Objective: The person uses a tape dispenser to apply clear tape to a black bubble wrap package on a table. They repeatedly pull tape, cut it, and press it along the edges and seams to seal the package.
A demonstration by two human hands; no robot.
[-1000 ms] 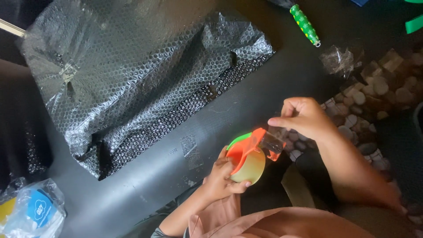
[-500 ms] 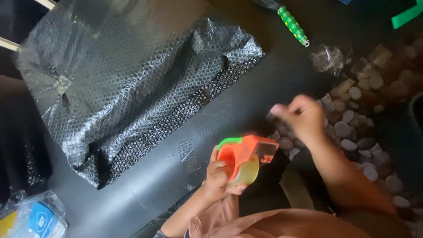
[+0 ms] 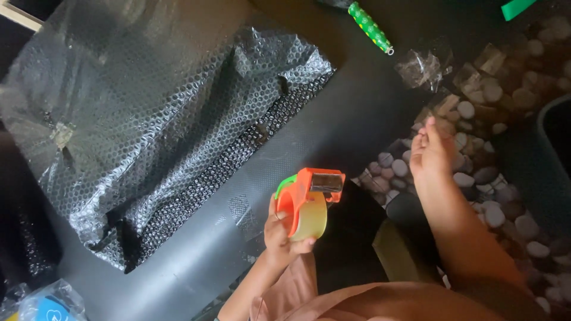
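My left hand [image 3: 278, 233] grips an orange tape dispenser [image 3: 306, 199] with a green tab and a roll of clear yellowish tape, held just off the near edge of the dark table [image 3: 357, 119]. My right hand [image 3: 431, 151] is raised to the right of it with the fingers apart and nothing in it, over a pebbled floor. A large parcel wrapped in black bubble wrap [image 3: 160, 119] lies on the table to the upper left of the dispenser.
A green spotted pen-like tool [image 3: 370, 27] lies at the table's far edge. A crumpled clear plastic scrap [image 3: 423, 66] sits near it. A clear bag with a blue item [image 3: 47, 306] is at the bottom left. Pebbles [image 3: 493, 196] cover the floor on the right.
My right hand has left the dispenser's front end and moved up and to the right, opening. The left hand keeps hold of the dispenser.
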